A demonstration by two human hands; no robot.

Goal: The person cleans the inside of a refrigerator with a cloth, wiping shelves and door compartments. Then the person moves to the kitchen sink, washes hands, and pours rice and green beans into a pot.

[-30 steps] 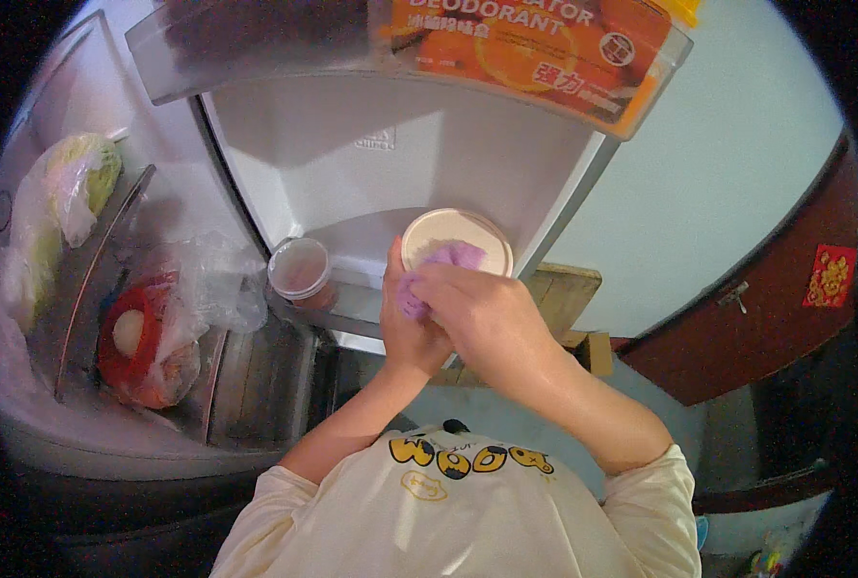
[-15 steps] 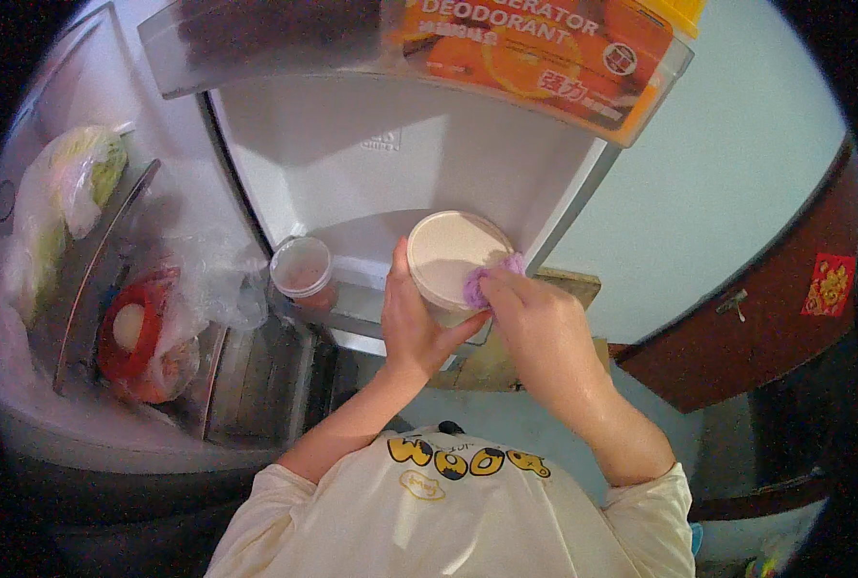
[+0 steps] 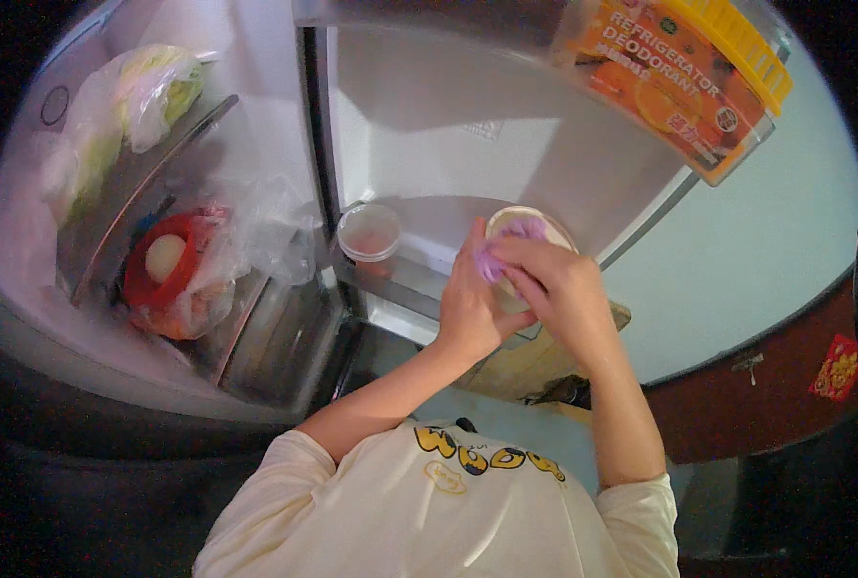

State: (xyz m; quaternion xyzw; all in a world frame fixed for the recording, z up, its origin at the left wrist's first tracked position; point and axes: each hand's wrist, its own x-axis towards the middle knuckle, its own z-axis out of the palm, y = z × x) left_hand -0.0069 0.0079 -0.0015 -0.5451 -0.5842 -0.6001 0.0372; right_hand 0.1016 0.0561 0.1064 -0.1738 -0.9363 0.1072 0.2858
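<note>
Your left hand is wrapped around the near side of a round white container, thumb and fingers closed on its rim, holding it up in front of the open fridge door. Your right hand comes over the top of it with fingers pinched shut on a purple cloth, which is pressed onto the container's upper face. Most of the container is hidden under both hands; only its far rim shows.

The container sits just over the door shelf, at the shelf's right end. On that same shelf, to the left and apart from your hands, stands a small clear tub with a pinkish lid. Above, at the top of the door, a bin holds an orange box with a yellow lid, well clear of your hands.

To the left is the fridge interior. A bagged cabbage lies on the upper shelf. Below it, a red bowl with a pale round thing inside sits in a clear plastic bag, whose loose folds spread toward the door hinge. Nothing lies between your hands and the door shelf. A dark red cabinet stands off to your right.
</note>
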